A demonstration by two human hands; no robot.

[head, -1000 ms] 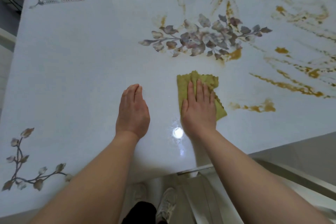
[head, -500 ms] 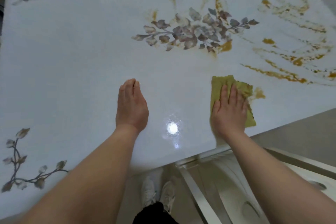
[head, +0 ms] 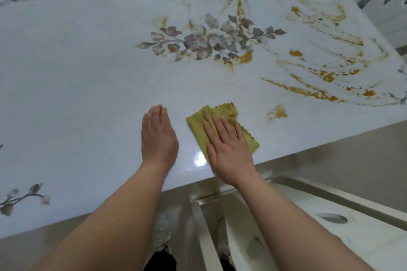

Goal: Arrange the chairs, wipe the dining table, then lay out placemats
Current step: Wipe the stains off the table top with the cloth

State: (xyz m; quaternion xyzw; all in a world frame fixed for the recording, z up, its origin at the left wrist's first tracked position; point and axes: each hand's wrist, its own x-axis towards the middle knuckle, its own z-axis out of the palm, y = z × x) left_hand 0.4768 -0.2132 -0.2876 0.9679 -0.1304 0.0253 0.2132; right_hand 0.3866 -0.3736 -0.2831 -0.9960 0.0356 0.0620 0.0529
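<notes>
The right grip [head: 229, 152] is laid flat, fingers straight, on the olive cloth [head: 197, 126]; nothing is clamped. The left grip [head: 158, 136], fingers straight, is rested on the desk [head: 77, 72] at the cloth's 9 o'clock. The cloth is found by the desk's 6 o'clock edge: soft, light, bunching likely unless pressed mid-cloth. An orange smear [head: 278, 113] is seen at its 3 o'clock.

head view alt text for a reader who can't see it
A person's right hand presses a yellow-green cloth on a white dining table near its edge, the left hand resting on the tabletop beside it. Orange-brown smears streak the table's right side, and a white chair stands below.
</notes>
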